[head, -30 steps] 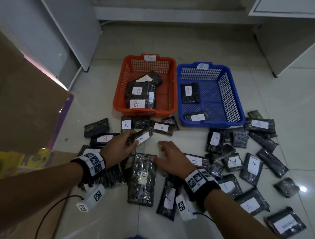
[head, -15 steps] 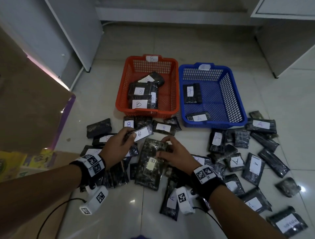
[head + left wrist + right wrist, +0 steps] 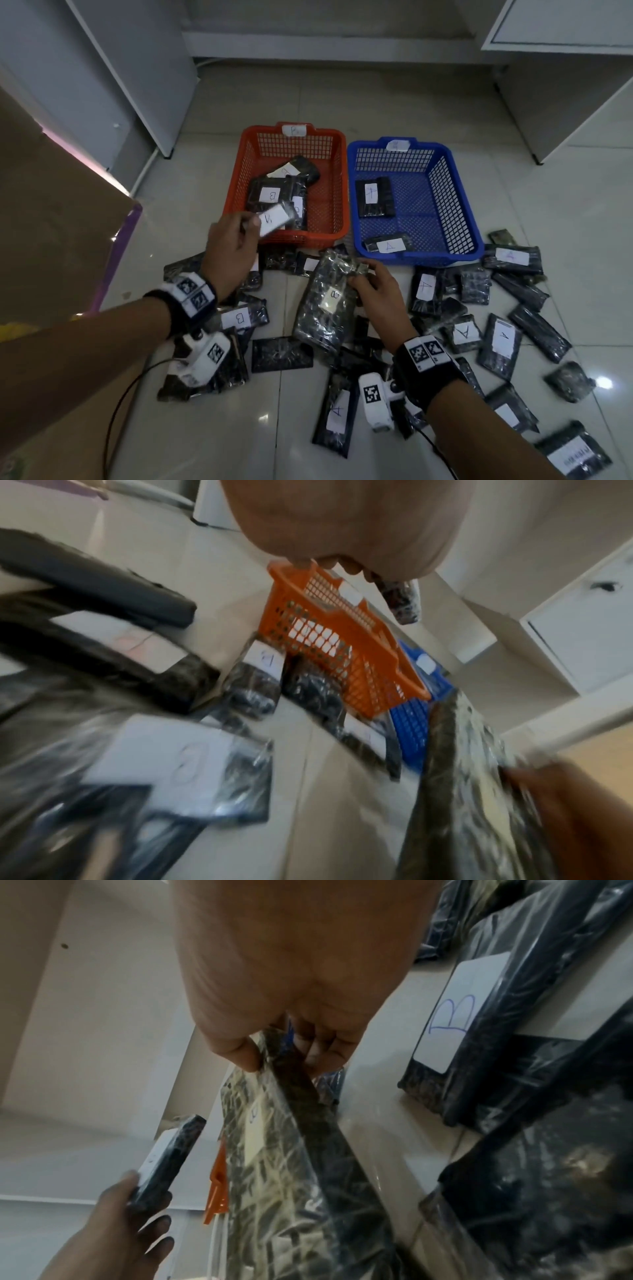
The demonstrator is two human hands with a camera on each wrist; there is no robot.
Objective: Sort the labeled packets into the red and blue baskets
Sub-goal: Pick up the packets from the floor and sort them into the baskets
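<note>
With the left hand (image 3: 230,247) pinching a small B packet (image 3: 274,219) over the red basket (image 3: 337,192) just ahead, the right hand (image 3: 375,289) grips a large B packet (image 3: 325,305) by one corner, whose slick wrap might slip free.

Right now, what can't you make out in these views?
- Head view: tags on the far rims of the red basket and blue basket too small to read.
- Head view: label on the small packet in the left hand blurred.
- Left wrist view: left hand's fingers mostly hidden behind the palm.
- Right wrist view: large packet label seen edge-on, unreadable.
</note>
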